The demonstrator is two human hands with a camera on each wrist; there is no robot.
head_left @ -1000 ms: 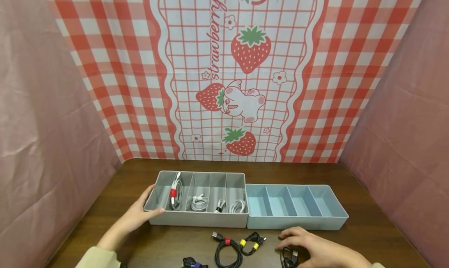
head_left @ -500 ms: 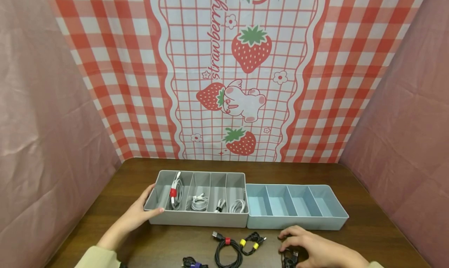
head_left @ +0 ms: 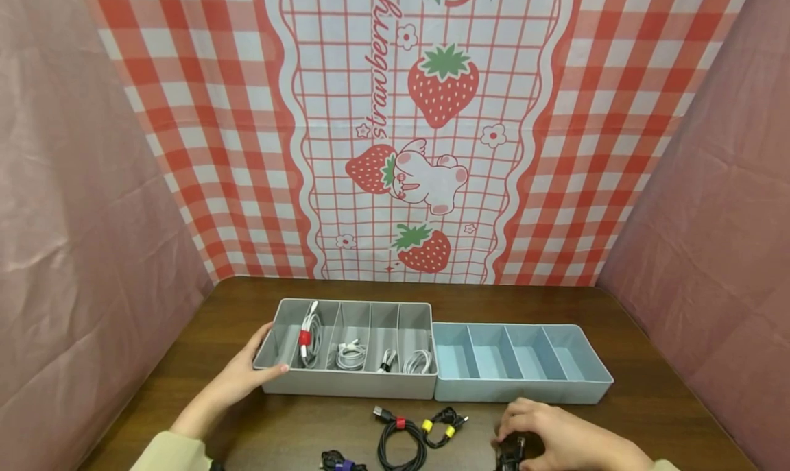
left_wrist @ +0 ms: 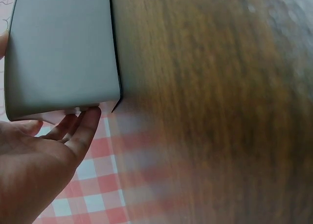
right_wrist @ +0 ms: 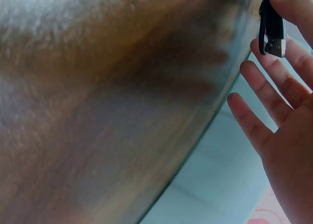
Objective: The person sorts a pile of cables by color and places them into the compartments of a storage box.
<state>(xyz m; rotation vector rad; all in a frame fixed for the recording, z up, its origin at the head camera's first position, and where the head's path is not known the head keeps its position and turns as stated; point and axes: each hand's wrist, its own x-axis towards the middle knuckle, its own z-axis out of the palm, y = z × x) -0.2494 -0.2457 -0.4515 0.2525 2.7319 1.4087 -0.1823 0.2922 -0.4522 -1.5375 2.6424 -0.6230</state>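
Observation:
At the table's left, my left hand (head_left: 237, 382) grips the near left corner of a grey divided storage box (head_left: 352, 384), thumb along the front rim and fingers against the end wall. The left wrist view shows those fingers (left_wrist: 87, 128) bent against the end of the box. My right hand (head_left: 558, 433) pinches a bundled black USB cable (head_left: 509, 454) in front of the blue box. In the right wrist view the thumb presses on the cable (right_wrist: 275, 26), its metal USB plug (right_wrist: 277, 48) points toward the palm, and the other fingers are spread.
A light blue divided box (head_left: 524, 391) stands against the grey one's right end. White cables (head_left: 350, 356) lie in several grey compartments. In front are black cables with a red tie (head_left: 401, 424), yellow ties (head_left: 427, 427) and a purple tie (head_left: 344, 466). A checked cloth (head_left: 222, 135) hangs behind.
My right hand's fingers have closed in on the black USB cable and now pinch it. The left hand and both boxes have stayed in place.

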